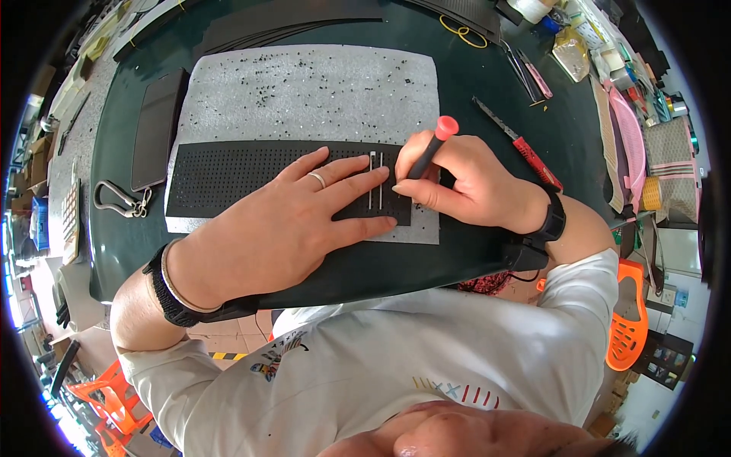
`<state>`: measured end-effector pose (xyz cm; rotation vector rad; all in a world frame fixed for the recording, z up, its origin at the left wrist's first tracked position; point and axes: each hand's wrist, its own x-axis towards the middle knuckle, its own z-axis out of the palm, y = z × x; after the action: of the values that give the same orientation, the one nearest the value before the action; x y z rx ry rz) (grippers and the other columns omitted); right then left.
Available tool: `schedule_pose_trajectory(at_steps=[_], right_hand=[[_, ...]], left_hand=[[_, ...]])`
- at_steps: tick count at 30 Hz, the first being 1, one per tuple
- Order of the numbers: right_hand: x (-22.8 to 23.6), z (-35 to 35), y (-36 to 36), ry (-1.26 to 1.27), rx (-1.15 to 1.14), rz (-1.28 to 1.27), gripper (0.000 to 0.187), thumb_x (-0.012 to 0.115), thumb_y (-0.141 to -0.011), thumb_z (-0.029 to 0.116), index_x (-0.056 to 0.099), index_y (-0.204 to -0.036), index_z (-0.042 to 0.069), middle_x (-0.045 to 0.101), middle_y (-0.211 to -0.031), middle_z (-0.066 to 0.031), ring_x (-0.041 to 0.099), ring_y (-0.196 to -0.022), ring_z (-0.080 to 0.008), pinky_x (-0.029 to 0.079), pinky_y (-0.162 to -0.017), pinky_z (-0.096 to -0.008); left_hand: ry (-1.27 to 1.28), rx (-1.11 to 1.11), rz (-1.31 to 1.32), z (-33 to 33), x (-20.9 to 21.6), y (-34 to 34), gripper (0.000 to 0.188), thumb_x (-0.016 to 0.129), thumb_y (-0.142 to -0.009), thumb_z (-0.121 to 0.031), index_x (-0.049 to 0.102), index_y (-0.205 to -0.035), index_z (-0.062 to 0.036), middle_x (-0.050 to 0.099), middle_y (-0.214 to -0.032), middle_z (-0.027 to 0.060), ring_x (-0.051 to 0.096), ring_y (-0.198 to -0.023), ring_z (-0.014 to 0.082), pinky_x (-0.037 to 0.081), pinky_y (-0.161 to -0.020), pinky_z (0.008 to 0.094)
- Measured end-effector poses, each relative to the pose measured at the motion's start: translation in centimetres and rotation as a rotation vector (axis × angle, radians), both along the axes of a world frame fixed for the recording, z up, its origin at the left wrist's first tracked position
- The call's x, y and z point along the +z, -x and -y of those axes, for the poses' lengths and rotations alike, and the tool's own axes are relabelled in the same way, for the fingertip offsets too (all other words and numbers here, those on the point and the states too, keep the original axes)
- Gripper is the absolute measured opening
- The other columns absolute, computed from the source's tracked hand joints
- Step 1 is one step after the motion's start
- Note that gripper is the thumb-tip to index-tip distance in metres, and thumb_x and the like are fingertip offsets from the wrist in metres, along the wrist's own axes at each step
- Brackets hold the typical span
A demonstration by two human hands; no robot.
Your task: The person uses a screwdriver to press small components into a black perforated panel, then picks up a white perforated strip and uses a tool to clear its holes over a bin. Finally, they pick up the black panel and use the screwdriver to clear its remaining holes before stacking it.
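Observation:
A black sheet (228, 175) with rows of small holes lies on a pale grey foam sheet (320, 87) that is strewn with tiny black bits. Fingers spread, my left hand (266, 221) presses flat on the black sheet. Two narrow pale slots or strips (376, 186) show by its fingertips; I cannot tell which they are. At the sheet's right end, my right hand (480, 183) grips a small screwdriver (429, 151) with a dark handle and a red cap, tilted and pointing down. The screwdriver's tip is hidden by the fingers.
Left of the foam lie a dark phone-like slab (158, 129) and a grey cord loop with a clasp (122, 199). To the right is a red-handled knife (533, 160), with tweezers (521, 72) beyond it. Black sheets (282, 27) are stacked at the back.

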<state>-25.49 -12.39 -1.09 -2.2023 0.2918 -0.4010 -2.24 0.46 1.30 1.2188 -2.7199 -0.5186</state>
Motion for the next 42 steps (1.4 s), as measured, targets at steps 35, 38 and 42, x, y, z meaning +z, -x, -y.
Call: schedule_pose_trajectory(at_steps=[35,38,42], right_hand=[[-0.8,0.8,1.0,0.004,0.026,0.024,0.012,0.066,-0.093,0.003,0.058,-0.101,0.001,0.062,-0.092,-0.0076,0.058,-0.069,-0.0154,0.047,-0.062,-0.0279],[-0.9,0.8,0.9,0.033,0.048,0.047,0.012,0.067,-0.092,0.003,0.058,-0.101,0.002,0.063,-0.092,-0.0074,0.057,-0.068,-0.0157,0.046,-0.061,-0.0275],[-1.0,0.7,0.7,0.055,0.086,0.056,0.012,0.067,-0.091,0.002,0.059,-0.100,0.002,0.063,-0.093,-0.0070,0.057,-0.068,-0.0159,0.046,-0.060,-0.0269]], left_hand=[[-0.003,0.020,-0.044,0.6,0.2,1.4,0.051,0.072,-0.084,-0.027,0.057,-0.132,-0.0170,0.042,-0.146,0.0148,0.041,-0.137,0.0333,0.032,-0.113,0.0551],[-0.015,0.030,-0.061,0.5,0.4,1.3,0.051,0.072,-0.084,-0.027,0.057,-0.132,-0.0173,0.042,-0.146,0.0151,0.042,-0.136,0.0335,0.032,-0.113,0.0551],[-0.018,0.033,-0.070,0.5,0.4,1.3,0.050,0.072,-0.084,-0.027,0.057,-0.131,-0.0176,0.042,-0.146,0.0155,0.043,-0.135,0.0338,0.032,-0.112,0.0552]])
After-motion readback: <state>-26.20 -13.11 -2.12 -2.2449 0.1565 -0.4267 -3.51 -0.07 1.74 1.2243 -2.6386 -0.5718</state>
